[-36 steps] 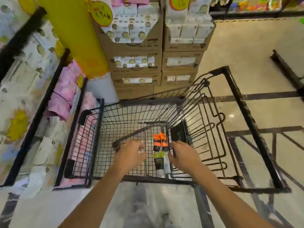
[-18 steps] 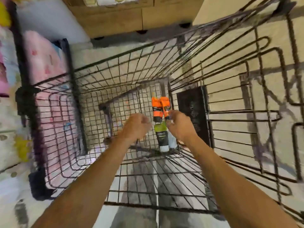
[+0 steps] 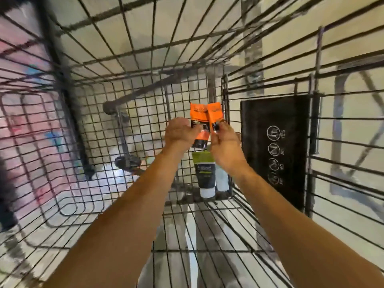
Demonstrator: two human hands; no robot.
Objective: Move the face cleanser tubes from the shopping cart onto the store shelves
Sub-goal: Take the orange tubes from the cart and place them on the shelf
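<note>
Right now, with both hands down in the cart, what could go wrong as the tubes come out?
1. The left hand and right hand hold the left orange tube and right orange tube; either might slip.
2. The cart wall is close; a tube could snag on its wires.
3. The green tube and white tube below could be overlooked.

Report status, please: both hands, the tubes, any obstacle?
Left hand grips left orange tube. Right hand pinches right orange tube. Green-black tube lies in cart beneath. No obstacle seen above.

The wire cart floor (image 3: 145, 125) bears a green-black tube (image 3: 204, 173) beside a white tube (image 3: 222, 180).
</note>
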